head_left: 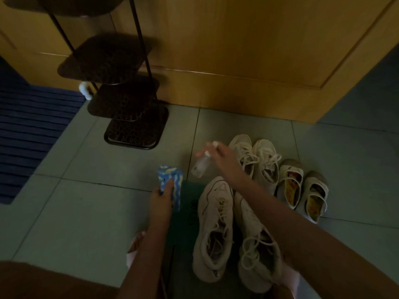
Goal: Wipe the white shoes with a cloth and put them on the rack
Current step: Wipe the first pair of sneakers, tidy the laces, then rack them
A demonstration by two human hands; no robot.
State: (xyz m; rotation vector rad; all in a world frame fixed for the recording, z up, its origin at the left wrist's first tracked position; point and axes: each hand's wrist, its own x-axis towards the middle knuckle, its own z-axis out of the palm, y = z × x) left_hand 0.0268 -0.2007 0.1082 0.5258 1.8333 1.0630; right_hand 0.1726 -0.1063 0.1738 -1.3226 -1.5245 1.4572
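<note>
While the left hand (160, 198) is gripping the bunched blue patterned cloth (170, 180) below and right of the rack (127, 93), the right hand (224, 157) is curling its fingers round a small clear bottle (200, 166), blurred, just right of the rack's base. Nothing is sitting on the rack yet.

The bottle is probably moving, so it could be slipping free and dropping onto the tile floor (75, 212). Any spray missing the shoes would be wetting that tile and making it slick. The rack's tiers are looking narrow, so the bigger shoes could be overhanging and sliding off. The dim light is hiding dirt, so patches may be getting missed.

Six shoes are lying right of and below the rack, in three pairs:
- two large white sneakers (212, 225), farthest from the rack, on a green mat (187, 203)
- two white lace-up sneakers (264, 162), closer to the rack
- two small strapped shoes (290, 184), farthest right

One cloth, one bottle, and one rack are showing, the rack with four tiers
</note>
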